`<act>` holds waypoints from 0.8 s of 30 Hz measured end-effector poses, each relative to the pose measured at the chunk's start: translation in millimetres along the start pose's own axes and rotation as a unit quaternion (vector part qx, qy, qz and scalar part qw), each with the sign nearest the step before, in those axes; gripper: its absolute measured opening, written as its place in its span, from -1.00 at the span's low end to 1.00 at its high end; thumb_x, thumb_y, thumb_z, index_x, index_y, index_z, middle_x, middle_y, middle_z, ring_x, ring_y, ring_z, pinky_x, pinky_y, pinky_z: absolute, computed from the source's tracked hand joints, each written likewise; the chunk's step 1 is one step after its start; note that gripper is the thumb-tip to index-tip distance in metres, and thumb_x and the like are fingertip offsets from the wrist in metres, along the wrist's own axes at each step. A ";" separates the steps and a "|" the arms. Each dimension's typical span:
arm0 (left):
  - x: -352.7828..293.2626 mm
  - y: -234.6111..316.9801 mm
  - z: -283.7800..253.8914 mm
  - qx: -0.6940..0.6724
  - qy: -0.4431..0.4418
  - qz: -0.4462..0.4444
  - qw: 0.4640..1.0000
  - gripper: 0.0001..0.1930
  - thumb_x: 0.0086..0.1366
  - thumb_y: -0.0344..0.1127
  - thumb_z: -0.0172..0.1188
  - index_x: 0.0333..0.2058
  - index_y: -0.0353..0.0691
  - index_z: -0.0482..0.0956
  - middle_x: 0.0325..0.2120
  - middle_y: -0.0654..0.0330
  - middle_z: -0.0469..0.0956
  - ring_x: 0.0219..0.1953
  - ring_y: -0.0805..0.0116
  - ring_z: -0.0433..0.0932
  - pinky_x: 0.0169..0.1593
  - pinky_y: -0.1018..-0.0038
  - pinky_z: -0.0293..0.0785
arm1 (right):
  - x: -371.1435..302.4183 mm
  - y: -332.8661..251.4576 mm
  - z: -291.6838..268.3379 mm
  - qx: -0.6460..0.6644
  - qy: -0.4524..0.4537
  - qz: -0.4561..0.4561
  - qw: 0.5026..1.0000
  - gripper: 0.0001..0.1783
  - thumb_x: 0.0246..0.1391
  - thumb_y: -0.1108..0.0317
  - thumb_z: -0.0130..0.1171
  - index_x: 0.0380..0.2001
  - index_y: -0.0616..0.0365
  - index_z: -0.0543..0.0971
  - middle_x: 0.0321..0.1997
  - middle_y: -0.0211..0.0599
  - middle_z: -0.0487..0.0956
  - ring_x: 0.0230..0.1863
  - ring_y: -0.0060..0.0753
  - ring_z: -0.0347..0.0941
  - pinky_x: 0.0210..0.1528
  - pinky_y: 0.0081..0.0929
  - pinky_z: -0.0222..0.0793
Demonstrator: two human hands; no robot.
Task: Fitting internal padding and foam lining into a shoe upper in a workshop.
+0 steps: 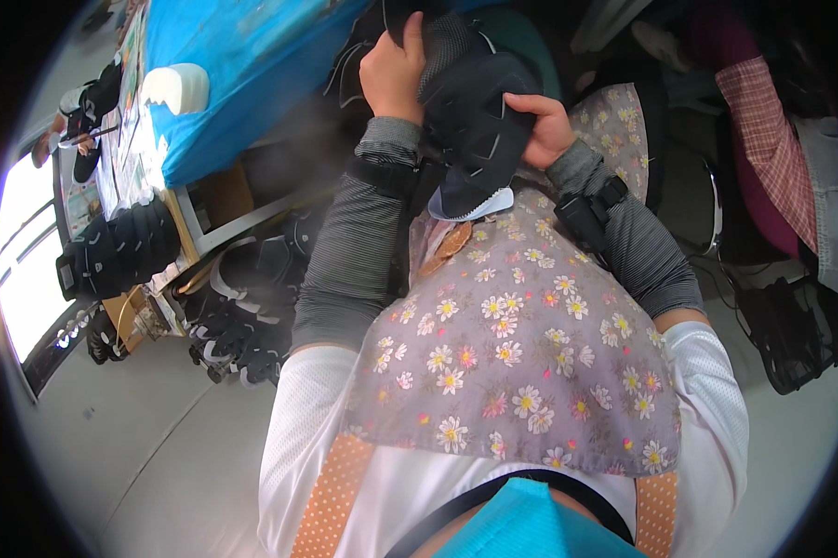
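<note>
Dark shoe uppers [479, 112] with small white marks and a mesh part hang above my lap, between my two hands. My left hand [393, 79] is closed around their upper left part, its thumb pointing up. On the other side my right hand [542, 128] pinches the edge, thumb in front and the fingers partly hidden behind. Below hangs a flap with a light blue zigzag edge [493, 205]. How many pieces are stacked here I cannot tell. A flowered apron [521, 344] covers my lap.
A blue-covered table [242, 56] stands at the left, with a white block-like piece [175, 88] on it. Dark shoes [126, 242] line a shelf farther left, and more lie below. At the right sits a person in a checked sleeve [768, 139], near a black mesh basket [791, 335].
</note>
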State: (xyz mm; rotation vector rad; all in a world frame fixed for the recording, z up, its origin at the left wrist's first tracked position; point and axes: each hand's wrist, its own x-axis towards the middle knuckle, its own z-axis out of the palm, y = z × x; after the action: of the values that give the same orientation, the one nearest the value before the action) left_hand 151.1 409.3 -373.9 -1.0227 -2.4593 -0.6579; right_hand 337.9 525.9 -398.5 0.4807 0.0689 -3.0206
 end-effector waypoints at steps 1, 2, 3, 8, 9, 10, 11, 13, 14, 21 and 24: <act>-3.6 -6.7 9.4 0.020 0.005 0.044 0.999 -0.75 0.35 -0.15 0.00 -0.22 -0.09 0.62 -0.57 -0.09 0.50 -0.55 -0.09 0.49 -0.52 0.13 0.35 | 0.6 -0.7 -4.4 -0.001 -0.006 0.010 1.000 -0.67 0.10 0.41 0.07 -0.09 0.40 0.50 -0.09 -0.02 0.58 -0.08 -0.11 0.55 0.10 -0.16 0.45; -5.7 -17.9 14.2 0.056 -0.042 0.060 0.996 -0.74 0.37 -0.21 -0.05 -0.09 0.01 0.58 -0.51 -0.07 0.51 -0.54 -0.06 0.50 -0.53 0.14 0.36 | 1.6 0.1 -7.9 0.003 -0.001 0.013 1.000 -0.67 0.10 0.41 0.07 -0.09 0.40 0.50 -0.09 -0.02 0.58 -0.08 -0.11 0.55 0.10 -0.16 0.45; -9.8 -24.8 22.2 0.056 -0.048 0.057 0.996 -0.74 0.37 -0.21 -0.05 -0.09 0.01 0.58 -0.51 -0.07 0.51 -0.54 -0.06 0.50 -0.53 0.14 0.36 | 3.9 0.3 -11.0 0.007 -0.013 0.022 1.000 -0.67 0.10 0.41 0.07 -0.09 0.40 0.50 -0.09 -0.03 0.58 -0.08 -0.12 0.55 0.10 -0.16 0.45; -17.0 -43.3 52.9 0.035 -0.103 0.016 0.994 -0.72 0.39 -0.19 -0.07 -0.02 0.04 0.55 -0.56 -0.09 0.49 -0.56 -0.06 0.50 -0.53 0.14 0.37 | 7.3 3.9 -7.9 0.005 -0.007 0.031 0.999 -0.66 0.11 0.39 0.06 -0.08 0.39 0.49 -0.09 -0.03 0.58 -0.06 -0.12 0.55 0.11 -0.16 0.44; -16.6 -41.1 53.0 0.034 -0.084 0.043 0.995 -0.71 0.39 -0.17 -0.08 -0.02 0.05 0.55 -0.57 -0.10 0.49 -0.56 -0.07 0.50 -0.53 0.13 0.37 | 6.4 4.4 -6.5 0.009 0.006 0.023 1.000 -0.65 0.12 0.39 0.06 -0.07 0.39 0.49 -0.08 -0.02 0.58 -0.06 -0.10 0.54 0.12 -0.14 0.43; -14.4 -38.1 51.0 0.046 -0.104 0.037 0.993 -0.70 0.39 -0.18 -0.10 0.00 0.03 0.53 -0.55 -0.09 0.50 -0.55 -0.08 0.50 -0.52 0.13 0.37 | 5.0 3.8 -4.7 0.009 0.016 0.012 1.000 -0.65 0.12 0.38 0.06 -0.07 0.38 0.49 -0.07 -0.01 0.57 -0.05 -0.08 0.54 0.12 -0.13 0.42; -12.2 -37.3 46.0 0.048 -0.097 0.038 0.993 -0.70 0.39 -0.18 -0.10 0.00 0.03 0.53 -0.55 -0.09 0.50 -0.55 -0.08 0.50 -0.52 0.13 0.37 | 4.8 4.0 -5.5 0.005 0.010 0.012 1.000 -0.65 0.12 0.38 0.06 -0.07 0.38 0.49 -0.07 -0.01 0.57 -0.05 -0.08 0.54 0.12 -0.13 0.42; -7.1 -26.7 28.6 0.036 -0.108 0.034 0.993 -0.47 0.32 0.09 0.01 -0.48 -0.35 0.58 -0.57 -0.15 0.52 -0.46 -0.14 0.53 -0.38 0.13 0.45 | 4.7 5.3 -11.2 0.024 -0.015 0.050 0.998 -0.51 0.13 0.30 0.02 0.10 0.36 0.38 0.09 0.00 0.49 0.12 -0.03 0.43 0.26 -0.07 0.25; 4.7 17.4 12.2 -0.048 -0.122 -0.150 0.980 -0.40 0.31 0.17 -0.01 -0.53 -0.36 0.57 -0.58 -0.18 0.52 -0.44 -0.17 0.53 -0.37 0.09 0.45 | 1.5 1.8 -13.4 0.027 -0.011 0.035 0.999 -0.51 0.13 0.30 0.02 0.10 0.36 0.38 0.09 0.00 0.49 0.12 -0.03 0.43 0.26 -0.07 0.25; 18.6 39.3 -30.5 -0.057 -0.030 -0.148 0.987 -0.36 0.26 0.26 0.02 -0.48 -0.33 0.60 -0.62 -0.13 0.53 -0.49 -0.14 0.55 -0.42 0.16 0.44 | -2.0 5.0 1.0 -0.004 -0.024 0.025 0.999 -0.47 0.12 0.30 0.02 0.13 0.36 0.34 0.16 0.03 0.43 0.15 0.02 0.39 0.27 -0.04 0.23; 5.6 24.0 -7.8 -0.051 -0.057 -0.167 0.983 -0.43 0.30 0.23 -0.06 -0.44 -0.22 0.62 -0.58 -0.12 0.55 -0.46 -0.16 0.55 -0.37 0.07 0.46 | 4.7 1.1 -4.2 0.005 0.003 0.025 1.000 -0.50 0.12 0.32 0.01 0.10 0.36 0.36 0.13 0.02 0.45 0.13 0.01 0.41 0.26 -0.04 0.24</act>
State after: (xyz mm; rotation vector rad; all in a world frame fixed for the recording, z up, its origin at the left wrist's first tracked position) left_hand 166.4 423.0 -358.2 -0.7020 -2.7539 -0.8588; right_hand 334.8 524.7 -404.0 0.4856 0.0427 -2.9720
